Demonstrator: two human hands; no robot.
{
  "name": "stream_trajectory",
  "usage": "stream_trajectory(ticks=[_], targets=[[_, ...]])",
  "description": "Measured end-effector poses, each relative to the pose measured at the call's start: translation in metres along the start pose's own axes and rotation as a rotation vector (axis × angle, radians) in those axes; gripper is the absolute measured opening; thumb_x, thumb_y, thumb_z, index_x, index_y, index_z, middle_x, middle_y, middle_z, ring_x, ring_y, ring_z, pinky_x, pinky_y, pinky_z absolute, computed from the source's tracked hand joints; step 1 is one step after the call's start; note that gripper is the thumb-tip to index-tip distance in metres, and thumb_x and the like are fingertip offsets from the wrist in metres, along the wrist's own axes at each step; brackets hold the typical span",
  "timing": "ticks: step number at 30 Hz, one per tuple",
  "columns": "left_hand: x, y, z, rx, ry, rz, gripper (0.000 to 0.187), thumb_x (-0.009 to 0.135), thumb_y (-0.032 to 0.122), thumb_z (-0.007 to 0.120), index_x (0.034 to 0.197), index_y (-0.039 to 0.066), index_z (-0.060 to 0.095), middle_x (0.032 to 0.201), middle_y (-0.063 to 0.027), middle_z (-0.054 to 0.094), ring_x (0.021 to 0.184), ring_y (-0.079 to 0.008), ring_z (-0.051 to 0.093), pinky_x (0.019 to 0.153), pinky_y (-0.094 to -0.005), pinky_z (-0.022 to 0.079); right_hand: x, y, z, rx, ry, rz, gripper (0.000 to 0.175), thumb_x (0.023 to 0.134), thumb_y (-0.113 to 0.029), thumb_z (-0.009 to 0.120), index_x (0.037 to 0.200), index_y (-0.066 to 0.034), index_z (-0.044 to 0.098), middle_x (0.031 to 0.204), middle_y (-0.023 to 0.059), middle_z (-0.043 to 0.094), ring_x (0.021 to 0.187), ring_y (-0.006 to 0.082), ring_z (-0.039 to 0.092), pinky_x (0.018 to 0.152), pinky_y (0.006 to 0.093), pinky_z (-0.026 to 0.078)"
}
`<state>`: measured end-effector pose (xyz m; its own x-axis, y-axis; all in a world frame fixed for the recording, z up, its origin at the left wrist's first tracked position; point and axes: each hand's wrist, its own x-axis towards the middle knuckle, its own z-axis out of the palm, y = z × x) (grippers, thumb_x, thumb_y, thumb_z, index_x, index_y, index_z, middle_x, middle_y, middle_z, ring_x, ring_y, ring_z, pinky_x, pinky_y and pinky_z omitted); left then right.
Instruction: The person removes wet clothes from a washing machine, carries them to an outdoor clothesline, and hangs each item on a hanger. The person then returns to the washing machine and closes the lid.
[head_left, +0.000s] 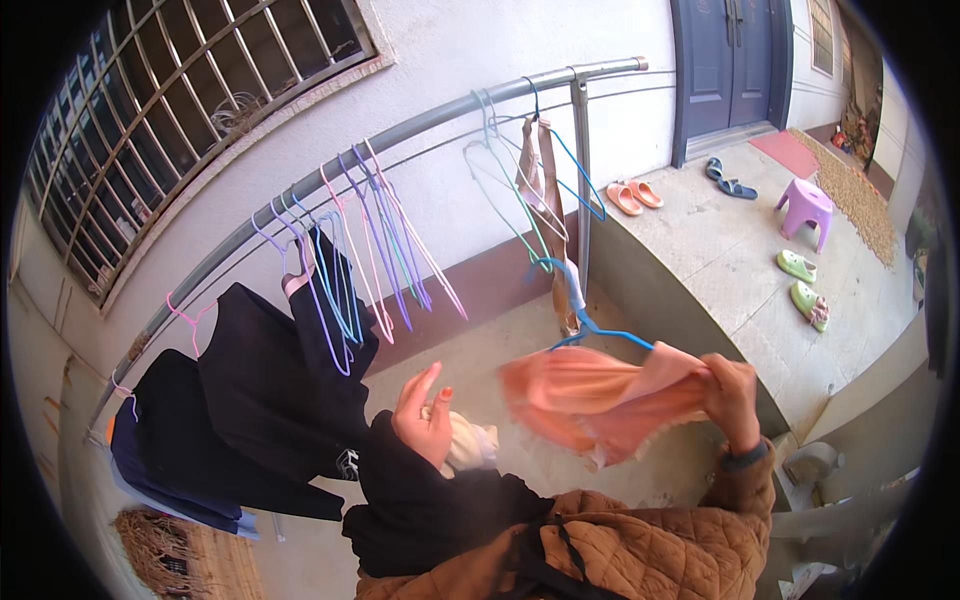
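My right hand (731, 397) is shut on one edge of a peach-orange garment (592, 394), which is blurred. A blue hanger (592, 326) reaches down into this garment, its hook up near the lower end of a green hanger (521, 202); whether they touch, I cannot tell. My left hand (424, 424) is raised left of the garment, index finger and thumb apart. A cream cloth (469, 442) shows beside and behind its thumb; the hidden fingers leave its grip unclear. Black fabric (442, 510) covers my left forearm.
A metal rail (420, 120) carries several coloured hangers (382, 225) and black garments (262, 390). A post (581, 165) supports its right end. On the raised concrete ledge (697, 232) at right stand peach clogs (626, 196), green clogs (806, 289), dark slippers (731, 182) and a purple stool (806, 206).
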<state>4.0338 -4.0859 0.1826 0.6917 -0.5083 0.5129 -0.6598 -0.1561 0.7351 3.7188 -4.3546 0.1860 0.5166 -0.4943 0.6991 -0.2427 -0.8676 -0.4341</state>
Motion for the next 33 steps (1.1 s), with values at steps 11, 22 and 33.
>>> stream_trajectory(ticks=[11, 22, 33], targets=[[0.005, -0.01, 0.031, -0.201, -0.109, -0.037, 0.019, 0.094, 0.014, 0.069, 0.102, -0.003, 0.073, 0.101, -0.0143, 0.073, 0.093, -0.0222, 0.069, 0.084, -0.0297, 0.052, 0.04, 0.041, 0.025, -0.22, 0.227, -0.012, 0.013, 0.084, -0.006, 0.068, 0.082, -0.0057, 0.055, 0.063, 0.0146, 0.055, 0.06, 0.0352, 0.061, 0.052, 0.0409, 0.046], [-0.008, -0.019, 0.002, -0.132, -0.021, -0.273, 0.027, 0.095, 0.022, 0.068, 0.088, -0.004, 0.072, 0.078, -0.0097, 0.071, 0.075, -0.0099, 0.061, 0.07, -0.0269, 0.047, 0.218, 0.043, 0.131, -0.351, 0.422, -0.196, 0.009, 0.09, -0.007, 0.057, 0.083, -0.0069, 0.051, 0.065, 0.0137, 0.062, 0.062, 0.0345, 0.065, 0.054, 0.0426, 0.052], [-0.031, -0.025, -0.033, -0.141, 0.035, -0.342, 0.028, 0.094, 0.022, 0.068, 0.084, -0.003, 0.072, 0.07, -0.0065, 0.068, 0.067, -0.0073, 0.055, 0.063, -0.0266, 0.044, 0.234, 0.003, 0.226, -0.13, 0.289, -0.319, 0.019, 0.095, -0.013, 0.059, 0.08, -0.0055, 0.05, 0.059, 0.0177, 0.06, 0.055, 0.0362, 0.064, 0.049, 0.0457, 0.049]])
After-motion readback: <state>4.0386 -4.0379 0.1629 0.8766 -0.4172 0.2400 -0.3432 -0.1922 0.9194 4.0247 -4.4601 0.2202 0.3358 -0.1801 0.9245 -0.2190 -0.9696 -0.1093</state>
